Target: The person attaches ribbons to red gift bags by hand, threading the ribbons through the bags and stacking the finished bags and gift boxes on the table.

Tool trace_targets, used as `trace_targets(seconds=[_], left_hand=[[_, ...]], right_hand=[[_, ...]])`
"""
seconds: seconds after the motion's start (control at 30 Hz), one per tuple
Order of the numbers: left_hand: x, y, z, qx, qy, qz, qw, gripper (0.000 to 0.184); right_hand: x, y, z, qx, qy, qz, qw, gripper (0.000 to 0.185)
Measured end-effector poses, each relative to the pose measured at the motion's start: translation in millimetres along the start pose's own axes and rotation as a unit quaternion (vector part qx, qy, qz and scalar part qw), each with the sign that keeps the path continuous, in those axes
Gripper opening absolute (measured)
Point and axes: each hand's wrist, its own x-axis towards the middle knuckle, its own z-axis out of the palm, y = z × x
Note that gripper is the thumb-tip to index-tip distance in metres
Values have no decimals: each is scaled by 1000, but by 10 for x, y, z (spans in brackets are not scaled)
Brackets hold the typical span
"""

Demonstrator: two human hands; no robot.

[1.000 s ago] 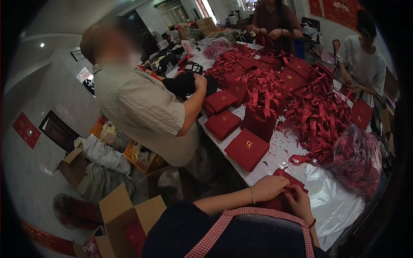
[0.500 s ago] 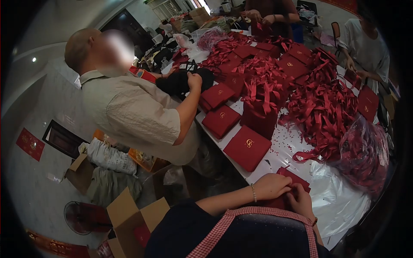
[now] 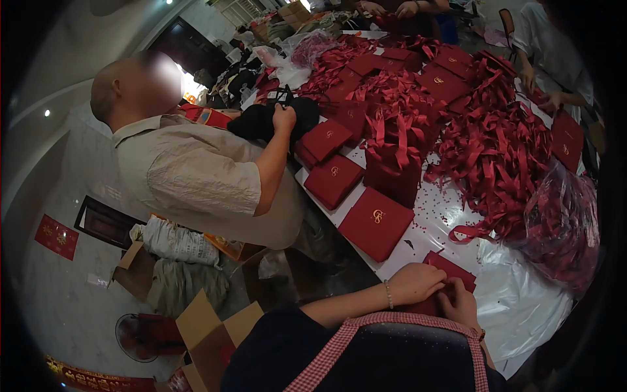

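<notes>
Together, hands (image 3: 419,283) pinch red bag (image 3: 453,268); contents hidden.

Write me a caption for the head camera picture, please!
Left hand and right hand handle red fabric near gold-marked red bags and heaped red ribbons.

A: State the finish of the red bags (image 3: 377,223).
B: Matt, felt-like cloth; printed emblems gold, with a slight sheen.
A: Ribbons (image 3: 499,176)?
B: Smooth fabric, satin-like sheen.
A: Table (image 3: 423,230) surface?
B: White, smooth, glossy; base material cannot be determined.
A: Adjacent coverings?
B: Sheet (image 3: 516,304): pale plastic film, creased, highly reflective. Wrapping bag (image 3: 567,225): transparent plastic, wrinkled, glossy.
A: Remaining items?
B: Carton (image 3: 198,321): matt brown cardboard. Shirt (image 3: 196,168): crinkled matt cloth. Apron trim (image 3: 324,358): checked cloth, matt.
</notes>
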Motion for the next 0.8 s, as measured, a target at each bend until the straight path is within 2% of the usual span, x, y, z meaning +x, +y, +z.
trace_targets(seconds=[0.5, 0.8], left_hand=[[16, 19, -3, -18, -16, -13, 1000, 17], [9, 65, -25, -8, -15, -16, 1000, 17]], right_hand=[[11, -12, -13, -2, -9, 29, 1000, 33], [1, 14, 2, 6, 1, 12, 1000, 33]])
